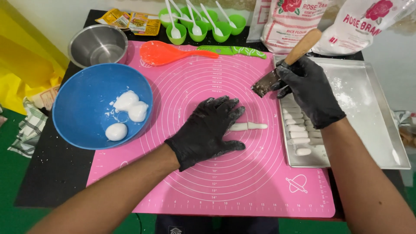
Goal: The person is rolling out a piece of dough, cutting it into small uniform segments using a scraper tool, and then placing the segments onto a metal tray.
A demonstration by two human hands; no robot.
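Mid-frame, the left hand [209, 128] lies spread flat on the dough rope [250, 126], which runs left-right; the right hand [310, 89], upper right, grips a scraper [265, 83] above the rope's free end.

- A small home-style kitchen work table [52, 173], black-topped, set up for making dough sweets.
- At its centre, a pink baking mat [208, 182] printed with measuring circles.
- Left of the mat, a blue bowl [78, 125] holding white dough balls; behind that, a steel bowl [98, 44].
- Right of the mat, a metal tray [372, 130] lined with cut dough pieces [299, 134].
- Behind the mat, green cups [203, 24] with white spoons, and flour bags [286, 21] against the wall.
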